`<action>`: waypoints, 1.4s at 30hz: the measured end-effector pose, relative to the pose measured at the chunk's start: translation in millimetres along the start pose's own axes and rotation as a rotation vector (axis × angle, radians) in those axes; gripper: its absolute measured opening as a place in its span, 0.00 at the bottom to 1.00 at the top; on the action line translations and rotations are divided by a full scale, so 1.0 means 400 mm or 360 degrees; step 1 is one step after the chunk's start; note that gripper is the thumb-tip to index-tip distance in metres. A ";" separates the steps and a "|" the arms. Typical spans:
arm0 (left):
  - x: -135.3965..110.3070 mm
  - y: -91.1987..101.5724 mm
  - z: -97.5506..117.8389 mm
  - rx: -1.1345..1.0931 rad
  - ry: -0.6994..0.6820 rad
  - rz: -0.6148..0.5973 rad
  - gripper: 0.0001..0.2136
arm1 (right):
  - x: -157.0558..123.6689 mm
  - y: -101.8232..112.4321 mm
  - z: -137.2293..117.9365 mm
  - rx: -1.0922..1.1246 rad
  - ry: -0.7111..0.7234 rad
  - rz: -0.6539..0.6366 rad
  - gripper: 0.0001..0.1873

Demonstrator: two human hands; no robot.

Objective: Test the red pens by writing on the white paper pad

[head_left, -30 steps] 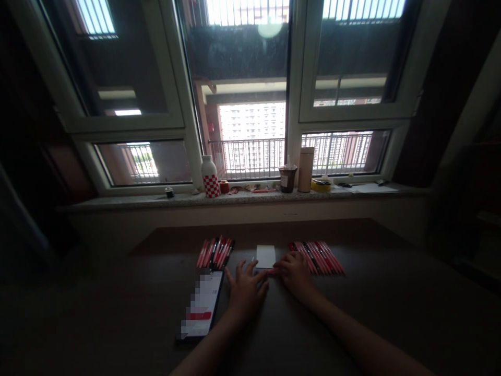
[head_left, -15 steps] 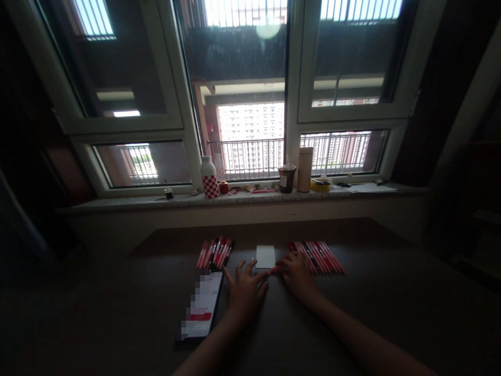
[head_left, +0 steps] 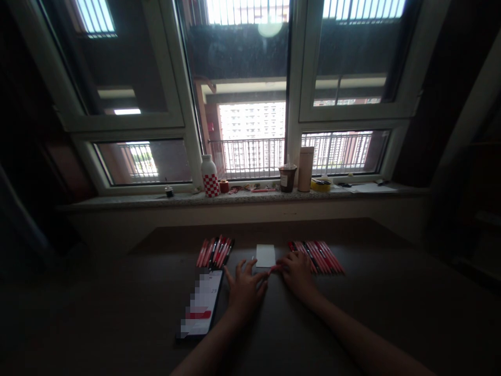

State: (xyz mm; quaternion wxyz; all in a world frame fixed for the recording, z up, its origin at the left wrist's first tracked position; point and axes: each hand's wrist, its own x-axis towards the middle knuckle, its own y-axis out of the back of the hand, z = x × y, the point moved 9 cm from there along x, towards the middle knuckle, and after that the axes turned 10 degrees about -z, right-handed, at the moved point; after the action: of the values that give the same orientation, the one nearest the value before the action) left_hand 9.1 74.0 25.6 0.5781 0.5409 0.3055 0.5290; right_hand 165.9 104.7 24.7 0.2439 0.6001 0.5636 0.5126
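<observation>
My right hand (head_left: 299,274) is closed round a small pink-red pen (head_left: 275,269), most of it hidden by the fingers. The pen's visible end points left, toward my left hand (head_left: 246,287). That hand lies with its fingers spread, the index fingertip close to the pen's end; whether they touch I cannot tell. Just beyond the hands is a white paper pad (head_left: 265,256). Left of it lies a group of pink, red and black pens (head_left: 215,253). A longer row of similar pens (head_left: 323,257) lies beside my right hand.
A phone (head_left: 199,308) with a lit screen lies left of my left forearm on the dark table (head_left: 156,292). On the windowsill stand a checkered bottle (head_left: 210,177), a drink cup (head_left: 287,178), a tan flask (head_left: 305,169) and a yellow tape roll (head_left: 321,185).
The left index fingertip has shifted slightly back from the pen, and a little more of the pen's end shows. The right hand has stayed nearly still.
</observation>
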 end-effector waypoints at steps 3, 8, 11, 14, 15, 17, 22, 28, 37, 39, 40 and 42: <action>0.000 0.001 0.000 0.0001 0.0016 -0.0015 0.12 | 0.001 -0.003 0.001 0.0008 0.0005 -0.0012 0.08; 0.000 0.001 0.002 0.0002 0.0008 -0.0025 0.11 | 0.001 -0.002 -0.007 0.0026 0.0036 -0.0049 0.08; -0.001 0.002 0.001 0.0006 0.0006 -0.0015 0.11 | -0.001 0.002 -0.012 0.0034 0.0044 -0.0054 0.08; -0.002 0.005 0.003 0.0019 0.0011 -0.0011 0.11 | -0.003 0.007 -0.020 0.0036 0.0068 -0.0043 0.07; -0.002 0.005 0.003 0.0022 0.0014 -0.0015 0.11 | -0.004 0.008 -0.022 0.0035 0.0073 -0.0040 0.07; -0.002 0.005 0.004 0.0018 0.0020 -0.0034 0.11 | -0.004 0.009 -0.024 0.0033 0.0070 -0.0041 0.07; -0.002 0.001 0.003 0.0021 0.0023 -0.0038 0.12 | -0.003 0.006 -0.023 0.0029 0.0065 -0.0056 0.07; 0.000 -0.006 0.000 0.0030 0.0004 0.0003 0.12 | -0.003 0.005 -0.017 0.0072 0.0073 -0.0038 0.07; -0.001 -0.011 0.008 0.0008 -0.0071 -0.0017 0.16 | -0.005 0.022 -0.007 0.0112 0.0047 0.0040 0.12; -0.002 -0.014 0.013 0.0018 -0.0108 -0.0025 0.17 | -0.006 0.024 -0.008 0.0100 0.0052 0.0047 0.12; -0.002 -0.016 0.015 0.0025 -0.0123 -0.0026 0.17 | -0.007 0.024 -0.008 0.0095 0.0051 0.0045 0.12; -0.002 -0.018 0.019 0.0038 -0.0146 -0.0034 0.18 | -0.006 0.023 -0.007 0.0093 0.0045 0.0034 0.13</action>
State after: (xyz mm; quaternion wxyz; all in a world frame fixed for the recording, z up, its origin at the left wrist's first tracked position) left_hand 17.9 72.0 20.1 0.5906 0.5684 0.2907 0.4937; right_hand 167.7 99.3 32.9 0.2127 0.6057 0.5753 0.5069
